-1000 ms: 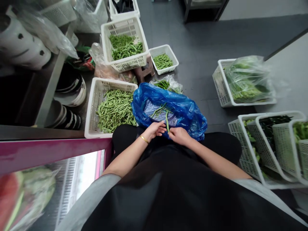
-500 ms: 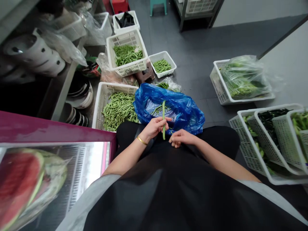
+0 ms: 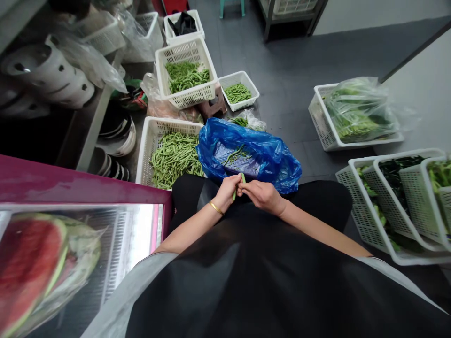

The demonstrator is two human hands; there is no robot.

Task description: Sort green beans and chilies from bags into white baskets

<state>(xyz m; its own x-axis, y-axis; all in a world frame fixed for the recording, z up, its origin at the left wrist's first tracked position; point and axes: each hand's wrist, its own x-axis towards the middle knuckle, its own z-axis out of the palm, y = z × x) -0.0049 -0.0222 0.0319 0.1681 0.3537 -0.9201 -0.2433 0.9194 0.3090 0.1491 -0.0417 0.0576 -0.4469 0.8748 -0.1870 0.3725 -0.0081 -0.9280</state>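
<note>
A green bean (image 3: 243, 178) is gripped between my two hands, low over the near rim of a blue plastic bag (image 3: 281, 170). My left hand (image 3: 226, 191), with a gold bangle at the wrist, is closed round the bean; its lower end sticks out below the fingers. My right hand (image 3: 264, 194) pinches the bean near its upper end, fingertips touching the left hand's. Part of the bean is hidden by the fingers. Thin green scraps (image 3: 237, 156) lie inside the bag. To the left, a white basket (image 3: 143, 150) holds many green beans (image 3: 176, 159).
Beyond the bag stand a raised basket of beans (image 3: 210, 90) and a small white basket (image 3: 254, 95) of beans. White baskets of greens (image 3: 320, 119) are on the right. A glass-topped case with cut watermelon (image 3: 31, 263) borders my left side, below metal shelving (image 3: 95, 124).
My right hand has moved up and left to meet the left hand at the bean. The bean has tilted from upright, and my left fingers have closed further round it.
</note>
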